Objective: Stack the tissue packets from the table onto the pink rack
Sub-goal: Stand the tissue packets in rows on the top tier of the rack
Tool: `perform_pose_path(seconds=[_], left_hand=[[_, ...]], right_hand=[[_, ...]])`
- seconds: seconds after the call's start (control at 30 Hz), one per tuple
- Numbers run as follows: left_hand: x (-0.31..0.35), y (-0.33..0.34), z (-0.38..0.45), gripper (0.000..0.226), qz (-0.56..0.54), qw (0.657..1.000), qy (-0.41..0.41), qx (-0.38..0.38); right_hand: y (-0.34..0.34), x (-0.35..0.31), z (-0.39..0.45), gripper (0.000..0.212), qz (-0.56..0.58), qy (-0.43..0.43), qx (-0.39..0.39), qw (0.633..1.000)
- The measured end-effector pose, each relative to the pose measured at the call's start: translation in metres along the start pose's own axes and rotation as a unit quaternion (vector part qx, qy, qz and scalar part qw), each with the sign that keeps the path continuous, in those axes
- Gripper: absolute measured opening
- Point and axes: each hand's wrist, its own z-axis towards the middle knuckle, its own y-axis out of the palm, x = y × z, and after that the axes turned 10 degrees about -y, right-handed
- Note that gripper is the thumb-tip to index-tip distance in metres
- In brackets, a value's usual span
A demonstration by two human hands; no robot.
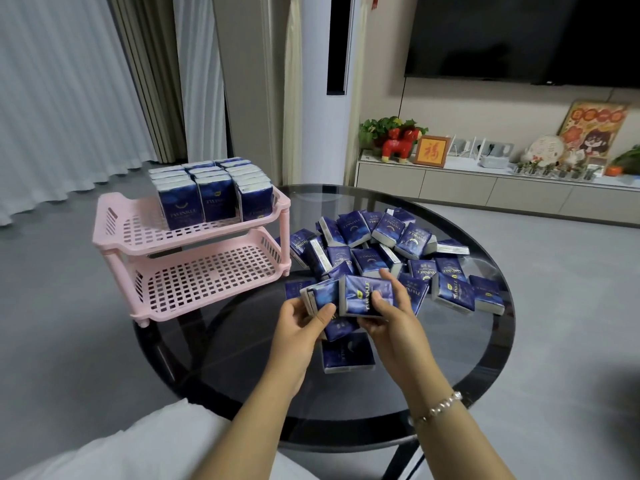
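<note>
Several dark blue tissue packets (388,244) lie in a loose heap on the round dark glass table (450,368). The two-tier pink rack (194,258) stands at the table's left edge; upright packets (211,192) fill the back of its top shelf in rows, and its lower shelf is bare. My left hand (304,323) grips a small bunch of packets (320,296) just in front of the rack. My right hand (388,313) grips another packet (363,294) beside them. One more packet (348,355) lies flat on the glass under my hands.
Grey floor surrounds the table. Curtains hang behind the rack on the left. A low white cabinet (485,188) with ornaments and a wall television (519,36) stand at the back right. My white-clad lap shows at the bottom left.
</note>
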Motion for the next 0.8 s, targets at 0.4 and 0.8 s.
perform_pose_path(seconds=[0.4, 0.8], left_hand=[[0.010, -0.014, 0.002, 0.077, -0.010, 0.999, 0.027, 0.041], [0.048, -0.077, -0.007, 0.047, 0.105, 0.994, 0.006, -0.017]], right_hand=[[0.026, 0.026, -0.004, 0.047, -0.214, -0.015, -0.021, 0.977], [0.037, 0.015, 0.031, 0.045, -0.255, 0.059, -0.332, 0.906]])
